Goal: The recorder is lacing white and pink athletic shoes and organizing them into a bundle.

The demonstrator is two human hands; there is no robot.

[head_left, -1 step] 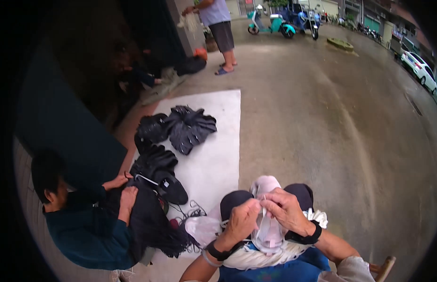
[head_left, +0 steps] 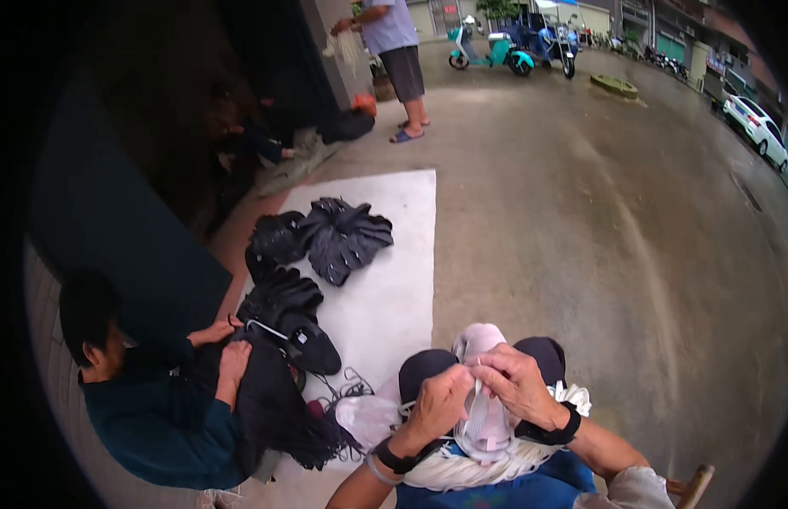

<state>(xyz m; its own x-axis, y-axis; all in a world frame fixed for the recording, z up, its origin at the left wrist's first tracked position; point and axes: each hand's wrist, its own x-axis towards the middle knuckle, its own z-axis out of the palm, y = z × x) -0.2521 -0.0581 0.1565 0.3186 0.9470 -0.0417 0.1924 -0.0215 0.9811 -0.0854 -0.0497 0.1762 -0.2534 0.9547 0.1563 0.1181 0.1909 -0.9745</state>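
A pale pink and white shoe upper (head_left: 487, 424) lies lengthwise on my lap between my knees. Above its lacing opening, my left hand (head_left: 442, 400) is closed in a pinch on a thin white shoelace (head_left: 477, 361). My right hand (head_left: 514, 386) meets it from the other side, thumb and forefinger closed at the same lace. Their fingertips nearly touch and hide most of the lace there. Under the upper, a thick bundle of white shoelaces (head_left: 452, 473) spreads across my blue apron (head_left: 504, 494).
Black shoe uppers (head_left: 347, 237) lie in clusters on a white sheet (head_left: 402, 288). At left, a seated co-worker (head_left: 156, 416) handles a black upper beside many black laces (head_left: 313, 437). Another person (head_left: 392, 42) stands at the back holding pale strands. Scooters (head_left: 504, 55) and a white car (head_left: 754, 127) are parked beyond.
The whole scene sits slightly lower in the picture. My hands keep their pinch at the lace, with barely any movement.
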